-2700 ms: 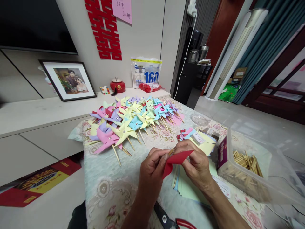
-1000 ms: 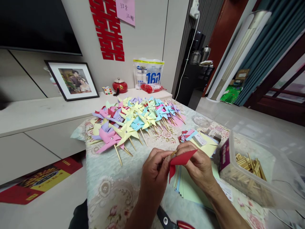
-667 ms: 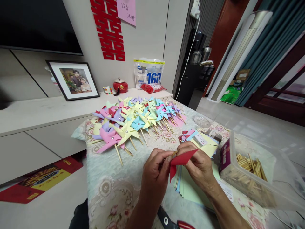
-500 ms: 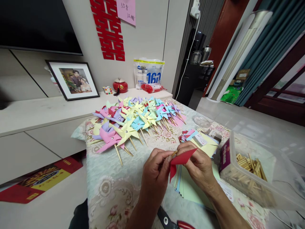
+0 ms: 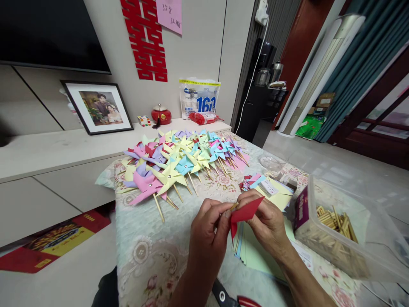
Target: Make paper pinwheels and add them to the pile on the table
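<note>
Red folded paper (image 5: 246, 213), shaped like part of a pinwheel, is pinched in my right hand (image 5: 267, 221), with its fingers largely behind it. My left hand (image 5: 207, 232) is closed, thumb and forefinger around the end of a wooden stick (image 5: 234, 206) that meets the red paper. Most of the stick is hidden by my fingers. Under my right forearm lies a stack of pale green and blue paper sheets (image 5: 255, 251). Beyond my hands, finished paper pinwheels (image 5: 171, 175) in several colours lie heaped on the table.
At right stands a clear plastic box (image 5: 322, 245) of short wooden sticks (image 5: 340, 224). Coloured paper pieces (image 5: 276, 192) lie beside it. A tool with a red handle (image 5: 247, 302) is at the near edge of the flowered tablecloth (image 5: 150, 243). Behind is a white cabinet (image 5: 41, 151).
The red paper has turned slightly between my hands, and its lower flap has shifted a little to the right. Both hands stay in nearly the same place.
</note>
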Demonstrator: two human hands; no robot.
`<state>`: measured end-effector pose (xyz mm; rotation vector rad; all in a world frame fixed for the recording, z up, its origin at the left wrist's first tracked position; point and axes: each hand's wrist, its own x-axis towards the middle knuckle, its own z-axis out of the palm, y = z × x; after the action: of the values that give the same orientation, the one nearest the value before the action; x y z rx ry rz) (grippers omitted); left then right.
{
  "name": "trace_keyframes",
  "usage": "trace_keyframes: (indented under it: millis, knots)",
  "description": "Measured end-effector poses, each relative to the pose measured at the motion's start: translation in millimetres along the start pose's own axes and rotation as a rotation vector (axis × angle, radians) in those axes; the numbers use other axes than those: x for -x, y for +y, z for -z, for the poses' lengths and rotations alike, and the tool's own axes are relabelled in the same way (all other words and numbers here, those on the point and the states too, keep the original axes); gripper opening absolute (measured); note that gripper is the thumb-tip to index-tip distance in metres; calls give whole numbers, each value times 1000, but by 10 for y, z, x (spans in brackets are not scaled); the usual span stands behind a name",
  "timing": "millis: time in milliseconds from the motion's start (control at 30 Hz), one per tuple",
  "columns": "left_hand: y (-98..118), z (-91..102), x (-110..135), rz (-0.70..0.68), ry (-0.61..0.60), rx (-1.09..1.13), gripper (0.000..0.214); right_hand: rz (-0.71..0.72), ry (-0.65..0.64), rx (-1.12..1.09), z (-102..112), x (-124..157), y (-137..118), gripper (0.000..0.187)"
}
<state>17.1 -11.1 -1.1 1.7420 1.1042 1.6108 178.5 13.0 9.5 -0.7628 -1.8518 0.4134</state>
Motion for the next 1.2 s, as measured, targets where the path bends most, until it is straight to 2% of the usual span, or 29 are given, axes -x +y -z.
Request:
trace_keyframes:
  millis: [167, 333, 567, 733, 967, 1200]
  knots:
    - [8, 7, 15, -99, 25, -111, 22, 9, -12, -3, 5, 7, 6, 15]
    - [20, 1, 28, -119, 33, -134, 23, -8, -21, -17, 11, 22, 3, 15]
    - [-34, -51, 27, 112, -15, 158, 19, -23, -2, 9, 12, 11, -35, 14]
    - [-102, -70, 36, 213, -33, 312, 17, -29, -2, -1, 7, 19, -4, 14]
    - [-132, -60, 40, 224, -20, 366, 18, 120, 32, 53, -27, 27, 0, 21]
    - [-64, -50, 27, 215, -31, 357, 18, 151, 88, 120, -41, 42, -31, 23]
